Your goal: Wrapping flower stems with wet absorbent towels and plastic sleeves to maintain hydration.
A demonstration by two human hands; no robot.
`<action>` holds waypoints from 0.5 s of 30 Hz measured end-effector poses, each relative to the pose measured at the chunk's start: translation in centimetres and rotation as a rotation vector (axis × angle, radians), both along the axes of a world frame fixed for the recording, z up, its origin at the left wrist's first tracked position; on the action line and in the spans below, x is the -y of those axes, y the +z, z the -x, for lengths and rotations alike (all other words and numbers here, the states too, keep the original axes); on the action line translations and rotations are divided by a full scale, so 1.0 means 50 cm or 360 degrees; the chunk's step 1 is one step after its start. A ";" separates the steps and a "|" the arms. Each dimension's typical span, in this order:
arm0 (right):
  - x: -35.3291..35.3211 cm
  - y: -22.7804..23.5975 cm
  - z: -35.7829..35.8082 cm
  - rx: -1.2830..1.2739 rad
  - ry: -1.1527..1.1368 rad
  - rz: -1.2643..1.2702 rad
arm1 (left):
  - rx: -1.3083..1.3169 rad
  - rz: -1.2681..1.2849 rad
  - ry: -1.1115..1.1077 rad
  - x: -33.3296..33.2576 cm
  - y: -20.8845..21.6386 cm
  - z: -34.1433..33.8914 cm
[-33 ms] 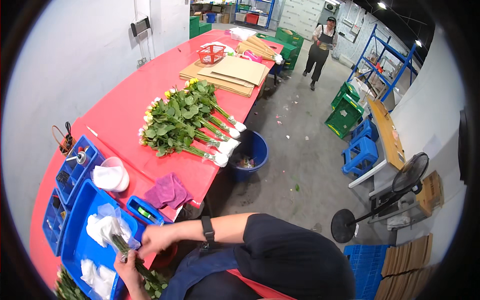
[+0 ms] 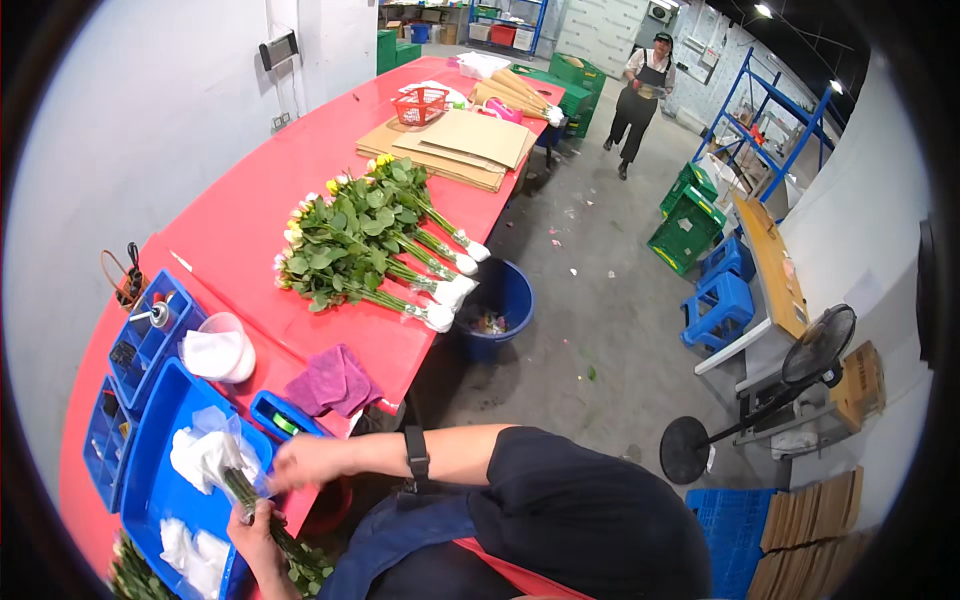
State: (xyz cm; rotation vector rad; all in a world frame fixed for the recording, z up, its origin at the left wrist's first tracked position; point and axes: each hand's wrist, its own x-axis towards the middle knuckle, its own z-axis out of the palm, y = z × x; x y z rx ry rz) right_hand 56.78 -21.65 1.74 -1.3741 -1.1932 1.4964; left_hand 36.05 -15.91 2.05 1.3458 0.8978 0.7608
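My left hand (image 2: 257, 538) is closed around a bundle of green flower stems (image 2: 241, 487) over the near side of a blue tray (image 2: 172, 425). The leafy part of the bundle (image 2: 308, 565) trails below that hand. At the stem ends, a white wad (image 2: 205, 458) and a clear plastic wrap (image 2: 225, 425) lie in the tray. My right hand (image 2: 308, 462) is beside the stem ends and the wrap, its fingers blurred, so I cannot tell whether they grip anything. More white wads (image 2: 195, 555) lie in the tray's near end.
Several rose bunches (image 2: 360, 235) with white-wrapped ends lie on the red table (image 2: 250, 180). Nearby are a purple cloth (image 2: 333, 380), a white tub (image 2: 220, 350) and blue compartment boxes (image 2: 155, 335). A blue bin (image 2: 510, 315) stands beside the table. A person (image 2: 645, 100) is in the aisle; a black fan (image 2: 820, 345) stands right.
My right hand has shifted up from the stems and blurred, its fingers spread differently beside the wrap. The left hand keeps the bundle in nearly the same place.
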 end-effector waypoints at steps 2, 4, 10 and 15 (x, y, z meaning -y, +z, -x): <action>0.011 0.038 -0.007 -0.0219 -0.0353 0.0011 | -0.0315 0.0016 -0.0022 0.014 0.012 -0.016; 0.018 0.046 0.009 -0.0230 -0.0297 0.0073 | -0.0309 -0.0068 -0.0165 0.002 -0.040 -0.018; 0.008 -0.087 0.034 0.0726 -0.0411 -0.0997 | 0.0068 0.0309 -0.0197 0.025 0.009 -0.050; 0.031 -0.057 0.068 0.1457 0.0151 -0.0900 | -0.0562 0.0296 -0.0174 0.021 -0.005 -0.084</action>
